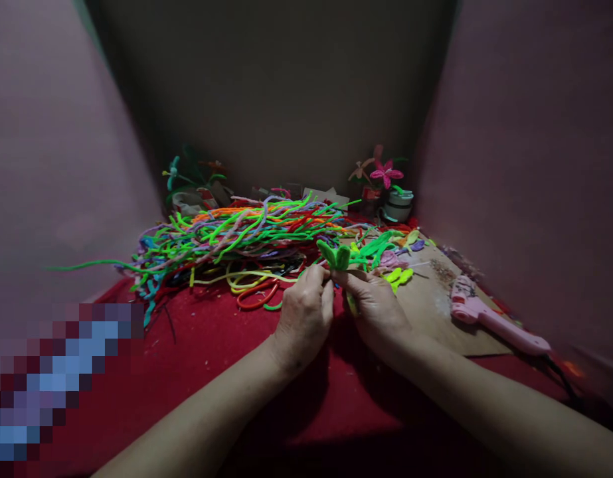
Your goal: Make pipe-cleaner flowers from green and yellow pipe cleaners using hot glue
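Note:
My left hand (305, 312) and my right hand (378, 311) meet at the middle of the red cloth (196, 372). Both pinch a green pipe-cleaner piece (335, 255) bent into small leaf-like loops, which sticks up above the fingertips. The fingers of each hand are closed round its lower part. Just behind the hands lies a big heap of pipe cleaners (236, 239) in green, orange, purple, red and yellow.
A pink glue gun (490, 318) lies on a brown board (436, 299) at the right. Small shaped pieces (400, 275) sit beside the hands. A pot with a pink pipe-cleaner flower (386, 174) stands at the back right, another plant-like craft (186, 182) at the back left. Pink walls close in.

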A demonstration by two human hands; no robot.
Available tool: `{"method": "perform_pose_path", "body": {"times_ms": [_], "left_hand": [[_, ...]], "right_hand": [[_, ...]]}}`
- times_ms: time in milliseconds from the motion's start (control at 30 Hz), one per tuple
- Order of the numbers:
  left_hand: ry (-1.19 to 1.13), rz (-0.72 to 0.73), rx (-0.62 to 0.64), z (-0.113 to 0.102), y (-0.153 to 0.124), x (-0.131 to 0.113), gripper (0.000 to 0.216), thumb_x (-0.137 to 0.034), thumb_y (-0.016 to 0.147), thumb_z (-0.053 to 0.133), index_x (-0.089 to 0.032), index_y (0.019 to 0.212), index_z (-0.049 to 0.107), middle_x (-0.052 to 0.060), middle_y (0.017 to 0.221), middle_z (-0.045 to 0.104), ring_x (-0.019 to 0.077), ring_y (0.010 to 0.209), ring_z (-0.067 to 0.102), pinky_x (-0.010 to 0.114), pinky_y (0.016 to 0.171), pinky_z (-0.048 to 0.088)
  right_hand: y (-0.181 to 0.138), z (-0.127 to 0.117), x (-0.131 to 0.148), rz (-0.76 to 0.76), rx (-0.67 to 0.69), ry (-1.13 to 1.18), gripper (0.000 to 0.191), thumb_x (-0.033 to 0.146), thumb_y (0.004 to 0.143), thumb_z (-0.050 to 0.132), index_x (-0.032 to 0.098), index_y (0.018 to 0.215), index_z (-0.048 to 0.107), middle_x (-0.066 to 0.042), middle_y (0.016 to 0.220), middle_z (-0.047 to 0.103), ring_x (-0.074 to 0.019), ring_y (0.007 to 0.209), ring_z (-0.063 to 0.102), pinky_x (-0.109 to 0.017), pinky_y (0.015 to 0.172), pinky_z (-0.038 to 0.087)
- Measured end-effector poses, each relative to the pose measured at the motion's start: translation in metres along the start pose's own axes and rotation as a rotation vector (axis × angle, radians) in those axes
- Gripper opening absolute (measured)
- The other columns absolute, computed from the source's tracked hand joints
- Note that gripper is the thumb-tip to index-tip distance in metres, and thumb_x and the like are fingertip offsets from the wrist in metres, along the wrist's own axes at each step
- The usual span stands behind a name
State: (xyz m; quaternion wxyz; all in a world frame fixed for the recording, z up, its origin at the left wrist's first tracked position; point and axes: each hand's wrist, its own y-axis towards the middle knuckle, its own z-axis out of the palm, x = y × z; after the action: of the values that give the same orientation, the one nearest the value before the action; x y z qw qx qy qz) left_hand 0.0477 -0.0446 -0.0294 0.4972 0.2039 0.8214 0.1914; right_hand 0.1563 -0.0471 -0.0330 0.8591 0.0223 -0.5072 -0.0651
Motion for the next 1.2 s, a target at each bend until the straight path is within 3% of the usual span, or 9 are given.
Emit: {"method": "perform_pose_path", "body": {"times_ms": [233, 433, 700, 900, 1067, 1200], "left_hand": [[-0.420, -0.238, 0.038, -0.007, 0.007, -0.006, 0.010, -0.019, 0.073, 0.057, -0.018, 0.065, 0.052, -0.005, 0.052, 0.050, 0.0080, 0.047, 0.044, 0.020, 0.050, 0.035], [-0.651, -0.292, 0.055, -0.010, 0.011, -0.006, 0.014, -0.020, 0.069, 0.062, -0.017, 0.061, 0.050, -0.006, 0.047, 0.048, 0.0067, 0.044, 0.042, 0.020, 0.048, 0.034], [-0.161, -0.027, -0.068, -0.006, 0.002, -0.001, 0.006, -0.020, 0.074, 0.059, -0.018, 0.078, 0.056, -0.001, 0.069, 0.056, 0.0117, 0.064, 0.049, 0.023, 0.064, 0.037], [-0.108, 0.015, -0.063, -0.006, 0.005, 0.005, 0.005, -0.019, 0.077, 0.054, -0.020, 0.073, 0.057, 0.000, 0.068, 0.054, 0.0122, 0.062, 0.048, 0.023, 0.065, 0.036], [-0.464, -0.198, 0.018, -0.013, 0.010, 0.001, 0.011, -0.024, 0.076, 0.057, -0.018, 0.069, 0.051, -0.006, 0.053, 0.043, 0.0070, 0.047, 0.036, 0.020, 0.048, 0.029], [-0.800, -0.348, 0.076, -0.018, 0.013, -0.003, 0.017, -0.023, 0.070, 0.064, -0.015, 0.066, 0.050, -0.007, 0.044, 0.043, 0.0051, 0.039, 0.034, 0.019, 0.042, 0.026]], "right_hand": [[-0.002, 0.001, 0.008, -0.003, 0.033, -0.072, 0.018, 0.027, 0.060, 0.071, 0.018, 0.052, 0.057, 0.005, 0.052, 0.049, -0.0105, 0.055, 0.042, -0.026, 0.055, 0.033], [0.006, 0.003, 0.007, 0.034, 0.153, 0.060, 0.010, 0.026, 0.058, 0.069, 0.020, 0.057, 0.061, 0.003, 0.051, 0.053, -0.0122, 0.052, 0.043, -0.027, 0.052, 0.033], [0.007, 0.014, 0.006, 0.118, -0.052, 0.219, 0.016, 0.011, 0.048, 0.071, 0.019, 0.061, 0.066, 0.004, 0.060, 0.059, -0.0096, 0.060, 0.049, -0.022, 0.057, 0.037], [0.006, 0.016, 0.004, 0.077, -0.082, 0.196, 0.013, 0.013, 0.048, 0.073, 0.018, 0.059, 0.066, 0.004, 0.061, 0.059, -0.0098, 0.059, 0.048, -0.023, 0.059, 0.037], [0.007, 0.010, 0.004, 0.019, -0.002, 0.097, 0.016, 0.019, 0.053, 0.074, 0.016, 0.049, 0.059, 0.006, 0.050, 0.048, -0.0065, 0.049, 0.037, -0.023, 0.050, 0.028], [0.007, 0.008, 0.009, 0.016, 0.062, 0.062, 0.012, 0.021, 0.056, 0.073, 0.016, 0.055, 0.062, 0.006, 0.051, 0.046, -0.0060, 0.048, 0.035, -0.023, 0.047, 0.024]]}}
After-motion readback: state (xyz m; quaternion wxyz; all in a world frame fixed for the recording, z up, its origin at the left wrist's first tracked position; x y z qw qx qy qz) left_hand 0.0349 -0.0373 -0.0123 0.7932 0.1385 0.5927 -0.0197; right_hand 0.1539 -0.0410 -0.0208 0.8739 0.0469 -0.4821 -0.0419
